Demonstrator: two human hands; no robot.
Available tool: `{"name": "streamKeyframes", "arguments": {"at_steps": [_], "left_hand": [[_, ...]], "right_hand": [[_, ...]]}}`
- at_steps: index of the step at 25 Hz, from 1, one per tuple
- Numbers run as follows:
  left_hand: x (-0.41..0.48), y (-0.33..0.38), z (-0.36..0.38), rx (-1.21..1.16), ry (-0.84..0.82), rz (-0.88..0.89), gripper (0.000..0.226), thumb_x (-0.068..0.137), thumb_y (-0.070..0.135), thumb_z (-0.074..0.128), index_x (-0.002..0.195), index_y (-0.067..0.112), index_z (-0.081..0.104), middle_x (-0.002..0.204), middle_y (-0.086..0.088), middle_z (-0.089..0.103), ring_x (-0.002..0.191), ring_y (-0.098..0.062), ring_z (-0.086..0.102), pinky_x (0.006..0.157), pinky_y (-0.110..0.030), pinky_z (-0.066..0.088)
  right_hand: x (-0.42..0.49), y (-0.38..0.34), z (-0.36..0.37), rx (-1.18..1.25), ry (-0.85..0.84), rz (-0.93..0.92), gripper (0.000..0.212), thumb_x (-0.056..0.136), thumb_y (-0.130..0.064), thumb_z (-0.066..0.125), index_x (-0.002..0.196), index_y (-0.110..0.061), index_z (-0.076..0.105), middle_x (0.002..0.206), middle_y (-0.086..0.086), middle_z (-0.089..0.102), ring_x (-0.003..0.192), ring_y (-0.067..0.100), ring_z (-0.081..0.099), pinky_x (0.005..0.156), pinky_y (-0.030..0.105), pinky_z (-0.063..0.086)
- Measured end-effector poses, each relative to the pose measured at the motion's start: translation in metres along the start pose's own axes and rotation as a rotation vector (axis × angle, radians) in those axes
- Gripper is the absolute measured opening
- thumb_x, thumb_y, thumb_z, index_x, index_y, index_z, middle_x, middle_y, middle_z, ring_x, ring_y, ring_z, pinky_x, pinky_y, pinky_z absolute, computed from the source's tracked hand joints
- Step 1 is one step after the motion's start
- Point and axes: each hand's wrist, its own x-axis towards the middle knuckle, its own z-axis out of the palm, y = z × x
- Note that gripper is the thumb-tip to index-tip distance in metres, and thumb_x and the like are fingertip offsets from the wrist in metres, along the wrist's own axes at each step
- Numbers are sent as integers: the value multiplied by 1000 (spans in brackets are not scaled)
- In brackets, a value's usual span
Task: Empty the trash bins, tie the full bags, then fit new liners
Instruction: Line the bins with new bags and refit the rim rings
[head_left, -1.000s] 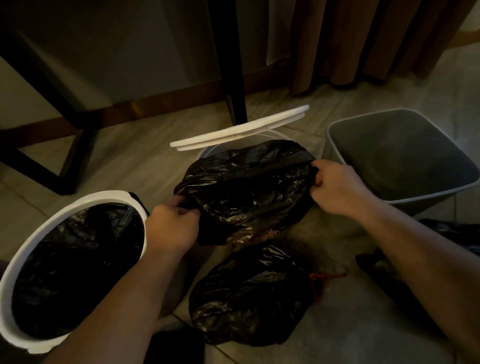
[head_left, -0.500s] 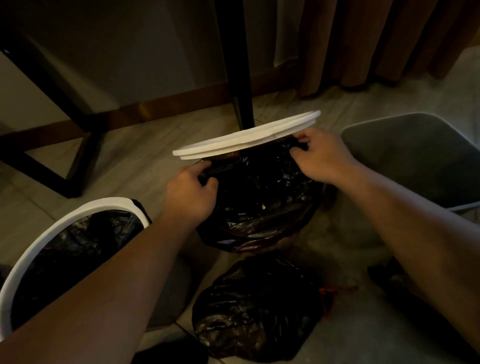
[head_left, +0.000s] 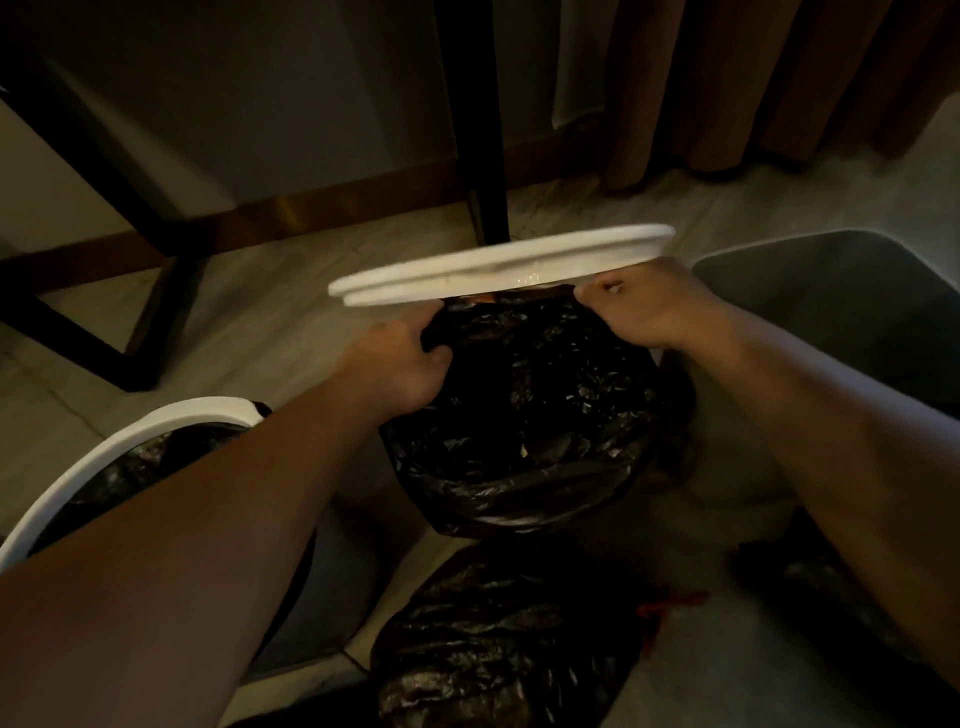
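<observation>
Left hand (head_left: 397, 364) and right hand (head_left: 649, 304) each pinch the black liner (head_left: 524, 415) beneath the white lid (head_left: 498, 265); tied bag (head_left: 498, 639) lies nearer.

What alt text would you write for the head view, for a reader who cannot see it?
Two bare hands, left hand and right hand, grip the top edge of a black bag just below a raised white lid. A white-rimmed bin lined in black stands left, a grey bin right, and a second black bag lies on the floor nearer the camera.
</observation>
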Motion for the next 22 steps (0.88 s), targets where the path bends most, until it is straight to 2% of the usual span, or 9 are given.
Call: {"name": "streamKeyframes", "arguments": {"at_steps": [2,4,7,11,14,17,19,22], "left_hand": [[7,9,-2,26,-23,9,64,101,42,58,161,38,35,150,-13,57,132,-35,55,102,-38,46],[12,18,-1,68,3,14,62,100,44,59,159,33,41,148,-15,58,136,-36,52,107,-41,46],[19,28,-2,110,43,5,59,100,48,55,153,22,51,148,-18,55,142,-35,44,113,-44,44],[24,35,2,71,39,64,52,101,44,57,148,24,55,139,-13,63,127,-34,59,98,-39,50],[23,36,8,68,13,135,62,100,42,57,160,33,41,141,-12,63,128,-32,60,101,-40,51],[27,37,14,94,-17,110,73,99,51,56,165,41,25,149,-13,54,126,-30,59,103,-43,52],[31,36,18,94,0,101,74,98,55,57,164,43,25,151,-13,49,129,-32,57,100,-40,49],[31,32,19,7,43,96,70,96,54,60,159,42,31,145,-11,55,126,-32,58,91,-35,45]], "right_hand": [[7,2,2,10,13,31,24,97,-47,67,88,-27,77,88,-7,74,82,6,66,68,27,51],[11,0,5,146,17,30,4,94,-37,75,95,-35,78,94,-15,74,87,-1,64,72,20,47],[13,-4,6,331,2,4,5,89,-32,83,91,-36,82,91,-14,80,91,6,73,84,26,57],[20,-5,1,346,-1,28,10,92,-32,81,81,-33,81,83,-9,79,78,7,73,74,30,59],[31,-4,4,375,-8,165,12,93,-31,77,85,-23,80,83,-5,78,84,14,73,75,31,58],[39,-6,11,507,-106,370,11,90,-19,73,99,-13,78,91,7,80,85,25,76,68,31,61],[44,-5,12,535,-167,463,21,89,-10,68,109,-7,71,100,14,77,87,32,76,64,37,64],[49,-5,12,590,-238,542,21,92,-5,61,112,-2,67,103,20,75,89,38,76,61,41,64]]}}
